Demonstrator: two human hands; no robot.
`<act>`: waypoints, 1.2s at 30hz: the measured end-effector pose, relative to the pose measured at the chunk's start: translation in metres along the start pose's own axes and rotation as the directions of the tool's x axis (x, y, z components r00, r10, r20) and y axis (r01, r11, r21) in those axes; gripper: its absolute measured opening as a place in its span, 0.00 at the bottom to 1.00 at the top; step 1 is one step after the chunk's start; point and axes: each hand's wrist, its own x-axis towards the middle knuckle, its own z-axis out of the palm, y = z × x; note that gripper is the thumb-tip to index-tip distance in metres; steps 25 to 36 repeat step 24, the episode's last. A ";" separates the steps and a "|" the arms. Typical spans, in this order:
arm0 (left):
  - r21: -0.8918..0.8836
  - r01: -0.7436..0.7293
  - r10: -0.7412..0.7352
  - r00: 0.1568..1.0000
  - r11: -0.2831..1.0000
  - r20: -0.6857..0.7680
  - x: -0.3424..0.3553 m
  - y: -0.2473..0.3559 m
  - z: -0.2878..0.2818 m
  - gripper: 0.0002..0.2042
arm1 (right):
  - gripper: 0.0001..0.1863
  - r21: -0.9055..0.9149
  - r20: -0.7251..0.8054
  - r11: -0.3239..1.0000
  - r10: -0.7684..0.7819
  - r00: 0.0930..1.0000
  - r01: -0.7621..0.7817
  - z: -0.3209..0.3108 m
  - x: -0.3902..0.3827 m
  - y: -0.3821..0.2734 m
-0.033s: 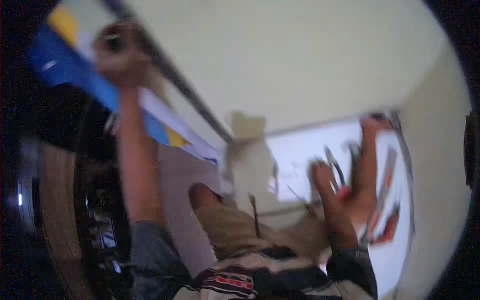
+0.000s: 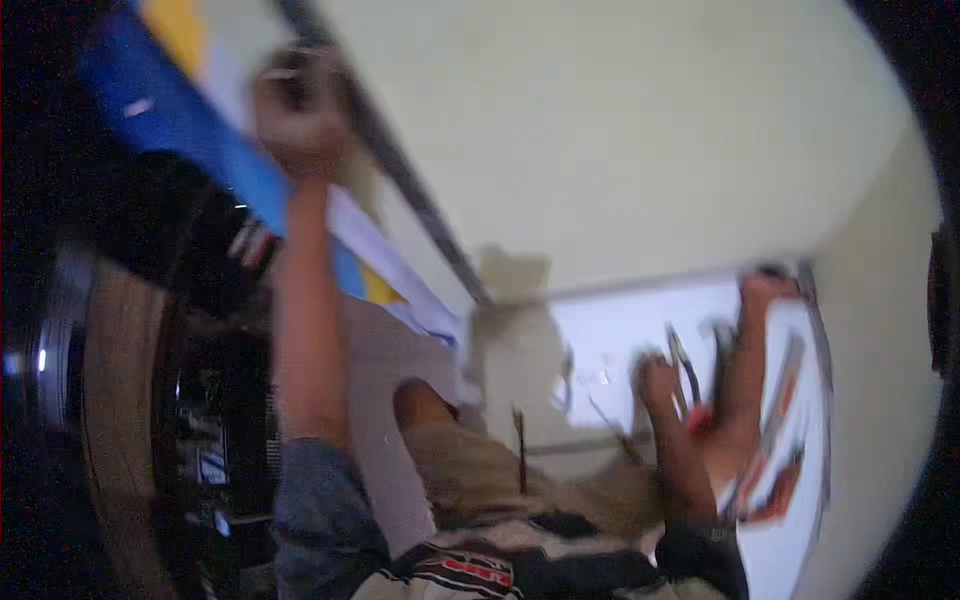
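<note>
My left arm reaches up to the far left, and my left hand [image 2: 305,115] is beside a dark strip [image 2: 410,190] along the pale wall. Its fingers look curled round a small dark thing with a bright streak, too blurred to name. A blue, yellow and white sheet [image 2: 230,165] hangs behind that wrist. My right hand [image 2: 657,385] is low on the right, above a white surface [image 2: 615,330]; its fingers are blurred, and whether it holds anything is unclear. Just beside it is a slim dark tool [image 2: 685,365] with a red part [image 2: 700,415].
My bare right leg [image 2: 742,365] is bent beside the tools, its foot on the white surface. Right of it lie a long grey-and-red tool [image 2: 780,400] and a red-handled tool [image 2: 780,492]. My left knee [image 2: 420,405] is bent. A plain wall [image 2: 650,130] rises ahead; a dark area is at left.
The whole view has shifted, so everything appears somewhat lower and further right. My left hand is still beside the dark strip, and my right hand is still by the tools.
</note>
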 end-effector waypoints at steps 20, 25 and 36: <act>-0.004 0.013 -0.013 1.000 1.000 -0.017 0.027 0.024 -0.013 0.15 | 0.10 0.412 -0.544 0.556 -0.485 0.685 0.722 -0.419 0.231 -0.406; 0.100 -0.013 0.000 0.991 0.995 0.132 0.013 0.001 -0.052 0.21 | 0.12 0.302 -0.577 0.420 -0.634 0.514 0.856 -0.426 0.260 -0.463; 0.100 -0.013 0.000 0.991 0.995 0.132 0.013 0.001 -0.052 0.21 | 0.12 0.302 -0.577 0.420 -0.634 0.514 0.856 -0.426 0.260 -0.463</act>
